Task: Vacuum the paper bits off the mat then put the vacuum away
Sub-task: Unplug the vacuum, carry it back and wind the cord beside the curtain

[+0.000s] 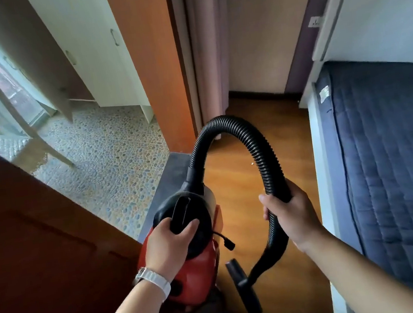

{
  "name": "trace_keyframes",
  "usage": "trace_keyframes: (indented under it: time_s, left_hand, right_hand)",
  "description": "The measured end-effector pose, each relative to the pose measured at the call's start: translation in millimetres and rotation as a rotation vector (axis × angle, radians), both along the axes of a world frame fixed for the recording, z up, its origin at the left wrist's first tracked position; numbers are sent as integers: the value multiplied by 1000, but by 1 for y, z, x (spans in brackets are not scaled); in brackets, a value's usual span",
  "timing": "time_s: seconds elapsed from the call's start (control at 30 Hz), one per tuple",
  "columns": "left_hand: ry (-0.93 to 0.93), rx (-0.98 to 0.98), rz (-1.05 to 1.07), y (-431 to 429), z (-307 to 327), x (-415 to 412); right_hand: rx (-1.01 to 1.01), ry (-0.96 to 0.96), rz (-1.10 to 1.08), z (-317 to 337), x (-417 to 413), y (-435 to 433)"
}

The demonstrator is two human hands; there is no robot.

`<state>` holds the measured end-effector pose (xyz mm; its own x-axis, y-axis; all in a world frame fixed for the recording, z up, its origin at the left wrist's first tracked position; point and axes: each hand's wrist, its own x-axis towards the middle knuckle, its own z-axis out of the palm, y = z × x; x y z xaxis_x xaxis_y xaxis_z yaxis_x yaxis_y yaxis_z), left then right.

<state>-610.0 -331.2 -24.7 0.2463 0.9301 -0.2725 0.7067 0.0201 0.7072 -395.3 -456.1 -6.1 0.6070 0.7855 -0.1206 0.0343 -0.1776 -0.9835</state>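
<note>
Vacuum cleaner (pixel 197 271): left grip (pixel 167 246) closes around its black handle (pixel 181 213), right grip (pixel 292 216) closes around the hose (pixel 224 124).

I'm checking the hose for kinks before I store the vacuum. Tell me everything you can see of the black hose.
The hose is black, ribbed, and looks like flexible plastic. It leaves a smooth cuff at the front of the red vacuum body, arches up over the wooden floor, and descends into the right hand, which grips it. Below that hand it curves on to a flat black nozzle. No kink shows.
</note>
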Motion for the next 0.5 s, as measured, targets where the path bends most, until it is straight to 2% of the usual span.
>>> trace_keyframes:
  time_s: [0.27, 0.5]
  left_hand:
    - [-78, -113, -116, 123, -30, 102]
    - [-71, -61, -275, 225, -15, 211]
  right_hand:
    - [-78, -85, -124, 1, 96, 89]
    - [-109, -145, -259, 26, 187, 162]
